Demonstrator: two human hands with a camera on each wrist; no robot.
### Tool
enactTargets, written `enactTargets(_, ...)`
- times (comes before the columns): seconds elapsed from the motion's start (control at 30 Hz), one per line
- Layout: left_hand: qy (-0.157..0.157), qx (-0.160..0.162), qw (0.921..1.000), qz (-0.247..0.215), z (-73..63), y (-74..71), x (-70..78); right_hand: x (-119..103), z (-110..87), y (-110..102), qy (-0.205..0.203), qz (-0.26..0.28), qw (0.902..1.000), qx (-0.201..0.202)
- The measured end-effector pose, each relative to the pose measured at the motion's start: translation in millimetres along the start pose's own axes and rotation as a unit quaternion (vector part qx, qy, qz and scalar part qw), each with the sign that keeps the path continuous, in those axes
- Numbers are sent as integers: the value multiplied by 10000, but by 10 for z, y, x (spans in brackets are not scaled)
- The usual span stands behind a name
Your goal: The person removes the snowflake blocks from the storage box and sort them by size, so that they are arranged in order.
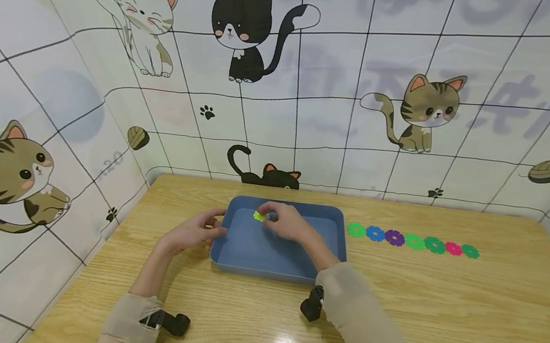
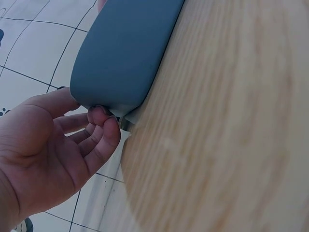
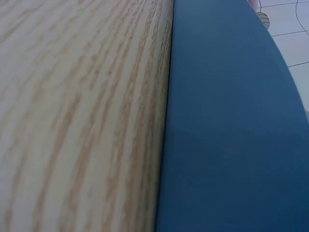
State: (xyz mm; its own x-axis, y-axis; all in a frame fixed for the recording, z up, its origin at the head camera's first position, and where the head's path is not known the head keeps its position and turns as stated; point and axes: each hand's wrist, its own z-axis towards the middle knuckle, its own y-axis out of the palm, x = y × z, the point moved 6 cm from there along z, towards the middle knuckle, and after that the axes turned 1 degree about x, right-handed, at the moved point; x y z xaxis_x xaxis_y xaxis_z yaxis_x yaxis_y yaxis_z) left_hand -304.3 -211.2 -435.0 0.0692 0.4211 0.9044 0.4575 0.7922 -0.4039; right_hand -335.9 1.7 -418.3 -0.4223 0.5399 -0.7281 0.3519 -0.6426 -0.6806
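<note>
On the table lies a blue tray (image 1: 279, 256) with a raised rim. My left hand (image 1: 194, 231) holds the tray's left side; in the left wrist view, the fingers of that hand (image 2: 53, 150) curl against the outer end of the tray (image 2: 125, 53). Over the tray's far left part, my right hand (image 1: 286, 221) pinches a yellow-green flower-shaped plastic disc (image 1: 258, 215) by its right side. Its fingers partly cover the disc. The right wrist view shows mostly the outer wall of the tray (image 3: 227, 116), which hides the right hand's work.
Right of the tray, several flower discs form a row: light green (image 1: 356, 230), blue (image 1: 375, 234), purple (image 1: 394, 237), light green (image 1: 414, 241), dark green (image 1: 434, 245), pink (image 1: 454, 249) and green (image 1: 470, 251). The wooden table (image 1: 245, 318) meets a cat-patterned wall (image 1: 318, 160) behind.
</note>
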Motion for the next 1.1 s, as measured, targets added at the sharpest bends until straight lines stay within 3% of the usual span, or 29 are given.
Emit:
enactTargets(0.2,13,14,10000,-29,1,0,0,20,30,8,-22,-67,10000,57)
enactTargets(0.53,-16,30,10000,-47,-6,3,-9,116,47,11,273,-441,9985,186)
enactTargets(1.1,-20,30,10000,-90,-6,7,9,93,22,-10,362,-451,9975,413)
